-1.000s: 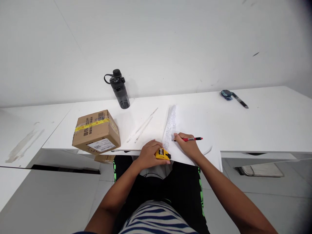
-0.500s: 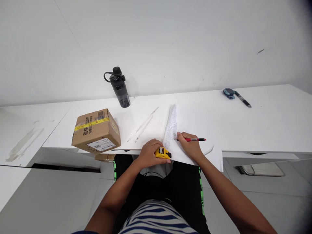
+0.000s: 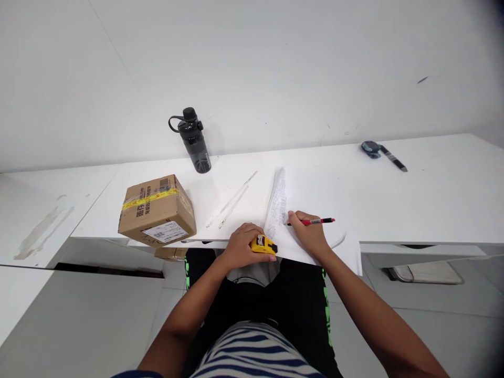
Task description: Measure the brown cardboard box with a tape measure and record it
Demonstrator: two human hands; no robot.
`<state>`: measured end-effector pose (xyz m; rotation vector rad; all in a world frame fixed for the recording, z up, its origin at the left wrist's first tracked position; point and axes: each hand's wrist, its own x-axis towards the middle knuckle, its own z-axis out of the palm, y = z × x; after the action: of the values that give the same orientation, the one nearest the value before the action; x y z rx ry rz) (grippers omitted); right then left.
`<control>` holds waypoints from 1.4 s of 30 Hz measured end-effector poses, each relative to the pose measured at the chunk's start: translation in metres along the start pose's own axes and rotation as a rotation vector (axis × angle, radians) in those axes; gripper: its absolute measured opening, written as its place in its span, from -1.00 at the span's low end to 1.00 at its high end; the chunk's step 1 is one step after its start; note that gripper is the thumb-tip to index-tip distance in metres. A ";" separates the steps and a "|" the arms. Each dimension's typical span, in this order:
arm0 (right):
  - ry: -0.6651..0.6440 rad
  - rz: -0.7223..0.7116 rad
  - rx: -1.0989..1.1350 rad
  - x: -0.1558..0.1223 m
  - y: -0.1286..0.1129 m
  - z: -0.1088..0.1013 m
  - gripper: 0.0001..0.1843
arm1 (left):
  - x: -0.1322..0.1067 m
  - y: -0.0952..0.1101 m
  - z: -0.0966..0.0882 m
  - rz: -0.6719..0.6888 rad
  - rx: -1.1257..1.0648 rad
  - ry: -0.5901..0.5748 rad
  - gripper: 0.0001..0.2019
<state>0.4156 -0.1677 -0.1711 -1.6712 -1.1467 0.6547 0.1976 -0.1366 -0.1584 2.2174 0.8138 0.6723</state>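
Pen (image 3: 315, 221): light, stiff; we judge low on the barrel is the best hold.
Right hand (image 3: 309, 234): fingers pinch it.
Left hand (image 3: 240, 247): at 9 o'clock, fingers curl around the tape measure (image 3: 263, 244).

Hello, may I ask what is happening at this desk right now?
A person sits at a white desk and writes. The right hand holds a red pen with its tip on a sheet of paper covered in handwriting. The left hand rests at the desk edge, gripping a small yellow tape measure. A taped cardboard box sits to the left, and a dark water bottle stands by the wall.
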 end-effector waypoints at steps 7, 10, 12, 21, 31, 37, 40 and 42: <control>-0.020 -0.007 0.005 0.001 -0.001 0.000 -0.54 | -0.001 -0.002 -0.004 -0.023 -0.037 -0.004 -0.49; 0.019 -0.009 0.005 -0.001 -0.002 0.001 -0.52 | -0.001 -0.001 -0.004 -0.049 -0.036 -0.020 -0.51; 0.044 -0.003 0.007 -0.002 -0.003 0.001 -0.52 | -0.001 -0.001 -0.004 -0.050 -0.040 -0.026 -0.51; 0.019 0.042 0.028 -0.001 -0.005 -0.001 -0.55 | 0.000 -0.003 -0.005 -0.024 -0.005 -0.037 -0.49; 0.060 0.054 0.040 0.000 -0.004 -0.002 -0.54 | 0.000 -0.002 -0.002 -0.017 0.056 -0.052 -0.46; 0.045 0.060 0.034 -0.002 -0.005 -0.002 -0.54 | 0.001 -0.003 -0.002 -0.016 0.071 -0.072 -0.46; 0.039 0.055 0.021 -0.001 -0.006 -0.002 -0.53 | 0.001 -0.003 -0.003 -0.011 0.057 -0.069 -0.46; 0.043 0.040 0.003 0.000 -0.007 -0.004 -0.52 | 0.001 -0.002 -0.004 -0.010 0.050 -0.069 -0.45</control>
<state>0.4160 -0.1688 -0.1631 -1.7013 -1.0837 0.6418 0.1949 -0.1330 -0.1575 2.2666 0.8149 0.5734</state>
